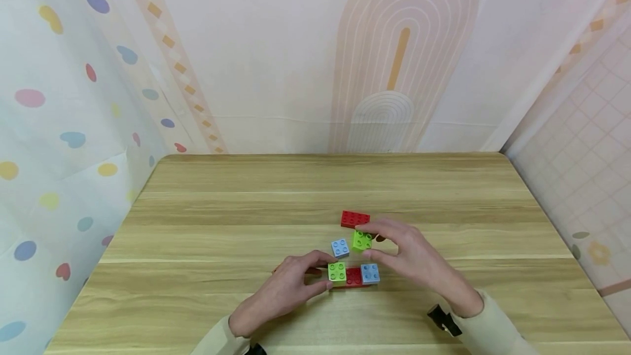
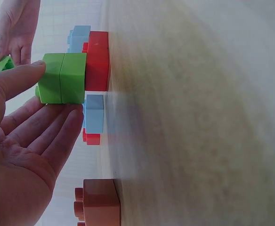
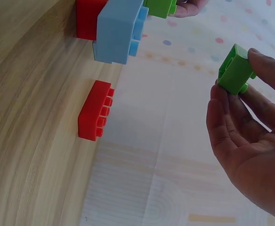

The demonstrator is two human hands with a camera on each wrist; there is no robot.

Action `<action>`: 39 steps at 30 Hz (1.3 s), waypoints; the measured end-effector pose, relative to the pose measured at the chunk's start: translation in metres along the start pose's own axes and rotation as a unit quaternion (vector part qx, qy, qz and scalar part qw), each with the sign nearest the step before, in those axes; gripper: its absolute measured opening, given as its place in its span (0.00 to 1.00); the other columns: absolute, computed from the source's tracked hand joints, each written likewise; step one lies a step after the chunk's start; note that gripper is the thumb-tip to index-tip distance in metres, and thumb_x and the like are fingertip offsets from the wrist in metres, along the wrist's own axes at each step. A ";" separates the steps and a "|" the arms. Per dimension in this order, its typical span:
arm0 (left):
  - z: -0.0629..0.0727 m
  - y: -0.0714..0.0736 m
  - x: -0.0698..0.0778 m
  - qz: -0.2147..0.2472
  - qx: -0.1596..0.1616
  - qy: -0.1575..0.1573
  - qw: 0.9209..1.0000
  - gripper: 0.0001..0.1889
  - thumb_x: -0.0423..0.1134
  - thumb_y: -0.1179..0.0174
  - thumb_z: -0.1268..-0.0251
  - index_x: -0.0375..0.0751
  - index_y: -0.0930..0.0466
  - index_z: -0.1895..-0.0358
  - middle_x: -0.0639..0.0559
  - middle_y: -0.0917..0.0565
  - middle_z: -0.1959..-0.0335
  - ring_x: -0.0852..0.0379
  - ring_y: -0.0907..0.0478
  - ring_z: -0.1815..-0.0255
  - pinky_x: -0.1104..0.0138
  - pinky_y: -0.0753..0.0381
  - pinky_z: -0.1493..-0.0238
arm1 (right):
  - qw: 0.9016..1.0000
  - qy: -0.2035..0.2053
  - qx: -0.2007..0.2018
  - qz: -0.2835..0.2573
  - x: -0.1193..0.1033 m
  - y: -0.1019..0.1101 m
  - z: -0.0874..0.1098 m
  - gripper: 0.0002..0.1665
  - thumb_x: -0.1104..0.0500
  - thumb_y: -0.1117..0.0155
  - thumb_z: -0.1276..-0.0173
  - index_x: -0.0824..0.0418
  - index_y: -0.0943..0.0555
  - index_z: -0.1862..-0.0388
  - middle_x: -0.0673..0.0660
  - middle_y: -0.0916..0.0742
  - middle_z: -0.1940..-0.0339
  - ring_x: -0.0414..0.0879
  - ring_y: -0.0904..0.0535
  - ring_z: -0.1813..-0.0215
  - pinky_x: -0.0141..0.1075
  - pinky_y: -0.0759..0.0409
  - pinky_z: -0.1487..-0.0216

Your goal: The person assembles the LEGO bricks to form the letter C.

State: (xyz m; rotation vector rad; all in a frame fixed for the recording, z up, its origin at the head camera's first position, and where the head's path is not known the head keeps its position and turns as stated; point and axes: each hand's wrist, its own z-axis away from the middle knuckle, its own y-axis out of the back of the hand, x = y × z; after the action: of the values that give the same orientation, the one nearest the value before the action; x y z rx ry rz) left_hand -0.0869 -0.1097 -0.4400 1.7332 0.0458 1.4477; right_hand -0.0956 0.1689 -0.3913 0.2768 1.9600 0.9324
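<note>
My left hand pinches the top of two stacked green bricks between thumb and fingers. This stack sits on the left end of a long red brick, whose other end carries a light blue brick. Slightly farther back, my right hand pinches another green brick by its sides. That green brick is held up off the table, tilted, with its hollow underside partly showing in the right wrist view. A loose light blue brick lies just left of it, studs up.
Behind the right hand's fingers lies a second long red brick. An orange-brown brick stands on the wooden table by the left hand, mostly hidden in the head view. Printed curtains rise behind the table.
</note>
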 end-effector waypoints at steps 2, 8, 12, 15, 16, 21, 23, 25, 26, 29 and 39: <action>0.000 0.000 0.000 -0.001 0.000 0.000 1.000 0.18 0.46 0.33 0.27 0.48 0.19 0.39 0.52 0.15 0.41 0.55 0.15 0.46 0.59 0.15 0.45 | 1.000 0.004 -0.003 -0.004 -0.001 -0.001 0.000 0.26 0.60 0.24 0.33 0.57 0.17 0.36 0.54 0.14 0.39 0.53 0.18 0.38 0.54 0.17 0.41; 0.000 0.000 0.001 -0.005 0.002 -0.006 1.000 0.18 0.45 0.33 0.27 0.47 0.19 0.39 0.51 0.14 0.42 0.55 0.15 0.46 0.59 0.15 0.44 | 1.000 0.023 -0.006 -0.010 -0.004 -0.004 -0.001 0.26 0.60 0.24 0.34 0.58 0.17 0.37 0.52 0.13 0.41 0.47 0.16 0.44 0.47 0.15 0.44; 0.000 0.000 0.000 -0.004 0.001 -0.008 1.000 0.17 0.45 0.33 0.27 0.47 0.19 0.39 0.53 0.14 0.43 0.56 0.15 0.46 0.59 0.15 0.44 | 0.999 0.035 -0.005 -0.013 -0.005 -0.007 -0.001 0.25 0.61 0.23 0.34 0.59 0.16 0.38 0.51 0.13 0.43 0.44 0.17 0.46 0.46 0.14 0.47; 0.000 0.000 -0.001 -0.001 0.000 -0.010 1.000 0.17 0.44 0.34 0.26 0.47 0.19 0.39 0.53 0.14 0.43 0.56 0.15 0.46 0.59 0.15 0.44 | 0.999 0.032 -0.010 -0.024 -0.005 -0.009 -0.002 0.25 0.61 0.23 0.34 0.58 0.16 0.38 0.49 0.14 0.44 0.42 0.17 0.48 0.45 0.14 0.47; 0.000 0.000 -0.001 0.000 0.000 -0.012 1.000 0.17 0.43 0.34 0.26 0.46 0.19 0.39 0.53 0.14 0.43 0.56 0.15 0.46 0.59 0.15 0.44 | 0.999 0.031 -0.013 -0.027 -0.006 -0.010 -0.002 0.25 0.61 0.24 0.34 0.58 0.16 0.38 0.49 0.14 0.44 0.42 0.17 0.47 0.45 0.14 0.47; 0.000 0.000 -0.002 -0.001 0.001 -0.016 1.000 0.17 0.42 0.34 0.26 0.45 0.19 0.39 0.52 0.14 0.43 0.56 0.15 0.46 0.60 0.15 0.44 | 0.999 0.026 -0.018 -0.034 -0.006 -0.013 -0.001 0.24 0.58 0.24 0.32 0.57 0.17 0.38 0.48 0.14 0.45 0.42 0.18 0.47 0.46 0.14 0.47; 0.000 -0.001 -0.002 -0.004 0.004 -0.018 1.000 0.17 0.41 0.34 0.27 0.45 0.19 0.39 0.52 0.13 0.43 0.56 0.15 0.46 0.60 0.15 0.44 | 0.999 0.029 -0.015 -0.036 -0.006 -0.015 -0.002 0.25 0.58 0.24 0.33 0.57 0.17 0.38 0.48 0.14 0.46 0.42 0.18 0.48 0.47 0.14 0.48; 0.001 -0.001 -0.002 -0.003 0.006 -0.021 1.000 0.17 0.41 0.34 0.27 0.45 0.19 0.39 0.52 0.13 0.43 0.56 0.15 0.46 0.61 0.15 0.44 | 0.999 0.033 -0.014 -0.036 -0.006 -0.016 -0.002 0.26 0.58 0.23 0.35 0.58 0.17 0.39 0.48 0.14 0.47 0.42 0.18 0.49 0.46 0.14 0.49; 0.001 -0.001 -0.003 -0.003 0.007 -0.022 1.000 0.17 0.41 0.34 0.27 0.44 0.19 0.39 0.53 0.13 0.43 0.56 0.15 0.46 0.61 0.15 0.43 | 0.999 0.036 -0.014 -0.034 -0.006 -0.017 -0.002 0.26 0.59 0.22 0.35 0.58 0.17 0.39 0.48 0.13 0.47 0.42 0.17 0.49 0.45 0.14 0.49; 0.001 -0.002 -0.003 -0.002 0.010 -0.026 1.000 0.16 0.41 0.34 0.27 0.44 0.19 0.40 0.52 0.13 0.44 0.56 0.15 0.46 0.61 0.15 0.43 | 0.998 0.043 -0.016 -0.030 -0.006 -0.019 -0.003 0.25 0.59 0.22 0.36 0.58 0.17 0.41 0.49 0.13 0.48 0.42 0.17 0.49 0.42 0.14 0.48; 0.001 -0.002 -0.004 -0.013 0.016 -0.029 0.999 0.16 0.43 0.34 0.26 0.44 0.19 0.41 0.53 0.12 0.45 0.57 0.15 0.46 0.60 0.16 0.43 | 0.997 0.057 -0.029 -0.034 -0.003 -0.026 -0.002 0.22 0.60 0.22 0.35 0.57 0.16 0.43 0.50 0.14 0.45 0.41 0.17 0.48 0.40 0.15 0.47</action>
State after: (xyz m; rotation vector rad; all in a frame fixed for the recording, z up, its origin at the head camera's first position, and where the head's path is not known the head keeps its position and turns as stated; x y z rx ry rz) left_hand -0.0861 -0.1106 -0.4442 1.7933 0.0600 1.3830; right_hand -0.0906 0.1483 -0.4070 0.1250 2.0301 0.9780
